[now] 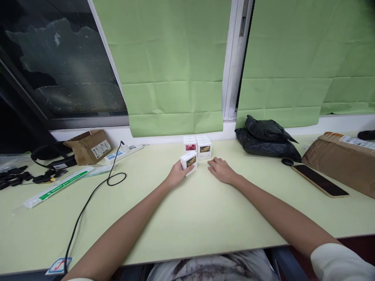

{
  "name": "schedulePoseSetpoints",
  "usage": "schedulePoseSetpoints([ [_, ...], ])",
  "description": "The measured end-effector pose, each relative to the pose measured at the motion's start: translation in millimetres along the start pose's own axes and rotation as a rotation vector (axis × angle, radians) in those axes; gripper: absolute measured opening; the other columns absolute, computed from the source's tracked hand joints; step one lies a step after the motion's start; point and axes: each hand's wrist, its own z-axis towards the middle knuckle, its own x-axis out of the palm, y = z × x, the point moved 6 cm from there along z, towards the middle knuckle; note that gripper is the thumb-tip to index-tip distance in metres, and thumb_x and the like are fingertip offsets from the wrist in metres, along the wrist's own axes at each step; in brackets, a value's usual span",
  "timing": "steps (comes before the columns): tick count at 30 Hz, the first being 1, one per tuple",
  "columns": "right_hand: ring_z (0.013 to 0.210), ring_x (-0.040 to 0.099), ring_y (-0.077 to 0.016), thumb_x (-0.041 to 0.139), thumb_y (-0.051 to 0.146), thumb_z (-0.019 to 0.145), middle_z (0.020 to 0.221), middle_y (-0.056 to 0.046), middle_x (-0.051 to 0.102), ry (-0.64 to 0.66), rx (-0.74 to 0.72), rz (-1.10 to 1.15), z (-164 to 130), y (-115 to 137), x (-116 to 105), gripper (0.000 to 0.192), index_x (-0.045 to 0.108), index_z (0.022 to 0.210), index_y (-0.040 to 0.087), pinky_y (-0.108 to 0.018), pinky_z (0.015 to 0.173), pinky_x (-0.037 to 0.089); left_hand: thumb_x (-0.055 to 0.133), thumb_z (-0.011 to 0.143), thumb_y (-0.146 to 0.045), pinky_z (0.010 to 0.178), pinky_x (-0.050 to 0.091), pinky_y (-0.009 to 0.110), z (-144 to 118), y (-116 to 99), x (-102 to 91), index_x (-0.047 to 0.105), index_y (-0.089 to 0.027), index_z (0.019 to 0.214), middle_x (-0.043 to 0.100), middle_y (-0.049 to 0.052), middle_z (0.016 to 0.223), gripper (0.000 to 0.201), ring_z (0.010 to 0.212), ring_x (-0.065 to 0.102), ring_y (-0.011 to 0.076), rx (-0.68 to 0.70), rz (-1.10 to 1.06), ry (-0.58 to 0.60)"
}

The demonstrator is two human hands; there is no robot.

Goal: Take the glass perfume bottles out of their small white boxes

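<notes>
At the near edge of the counter (pixel 187 222) I see the person's pale clothing with dark patches (pixel 216 268). On the near left, a small card with a red mark (pixel 57 267) lies under a black cable (pixel 87 205), which goes toward the far left and makes one loop on its way.

Around the middle, the two hands are separate from each other. The left hand (pixel 176 173) is closed around a small white box (pixel 188 159) with a dark and golden picture; this box is tilted and is in front of the other boxes. The right hand (pixel 222 170) grasps nothing and rests palm down, its fingertips just beside the group of white boxes (pixel 204 151); whether they touch it, I cannot tell.

On the right, a smartphone (pixel 320 180) lies with its dark screen up, and beyond it a brown parcel (pixel 342 160). On the left there is a long plastic packet with green strip (pixel 63 186), and farther an opened brown carton (pixel 88 147). A black plastic bag (pixel 268 138) lies far right of the boxes. Farthest of all, green blinds (pixel 172 66) are hanging.
</notes>
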Motion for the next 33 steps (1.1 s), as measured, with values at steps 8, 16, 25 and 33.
schedulePoseSetpoints([
  [8, 0.12, 0.055, -0.0299, 0.038, 0.038, 0.11, 0.13, -0.015, 0.059, 0.0, 0.002, 0.013, -0.4, 1.2, -1.1, 0.039, 0.058, 0.138, 0.02, -0.042, 0.1, 0.042, 0.078, 0.085, -0.052, 0.112, 0.051, 0.047, 2.3, 4.6, -0.8, 0.066, -0.019, 0.133, 0.071, 0.011, 0.137, 0.059, 0.125, 0.068, 0.0301, 0.02, -0.011, -0.001],
  [16, 0.118, 0.056, -0.0303, 0.038, 0.039, 0.11, 0.129, -0.015, 0.059, -0.013, -0.007, 0.009, 0.3, 0.3, 0.3, 0.039, 0.059, 0.137, 0.02, -0.043, 0.099, 0.043, 0.077, 0.086, -0.052, 0.114, 0.05, 0.045, 1.6, 2.0, -0.2, 0.065, -0.018, 0.133, 0.07, 0.011, 0.139, 0.059, 0.127, 0.067, 0.0292, 0.019, -0.004, 0.019],
  [25, 0.118, 0.056, -0.03, 0.037, 0.039, 0.111, 0.129, -0.015, 0.059, -0.01, -0.006, 0.002, -0.3, 0.3, 0.1, 0.039, 0.058, 0.137, 0.02, -0.043, 0.099, 0.043, 0.077, 0.085, -0.052, 0.111, 0.052, 0.046, -0.4, -0.9, -0.5, 0.067, -0.018, 0.131, 0.072, 0.011, 0.135, 0.058, 0.123, 0.069, 0.03, -0.004, -0.003, 0.008],
  [33, 0.118, 0.056, -0.03, 0.039, 0.038, 0.11, 0.129, -0.015, 0.059, -0.011, -0.007, 0.002, -0.2, 0.7, -0.7, 0.038, 0.059, 0.136, 0.02, -0.042, 0.099, 0.043, 0.079, 0.084, -0.052, 0.111, 0.052, 0.047, -0.8, -0.7, -0.6, 0.067, -0.018, 0.131, 0.072, 0.011, 0.135, 0.059, 0.123, 0.069, 0.0303, -0.002, -0.011, 0.014],
])
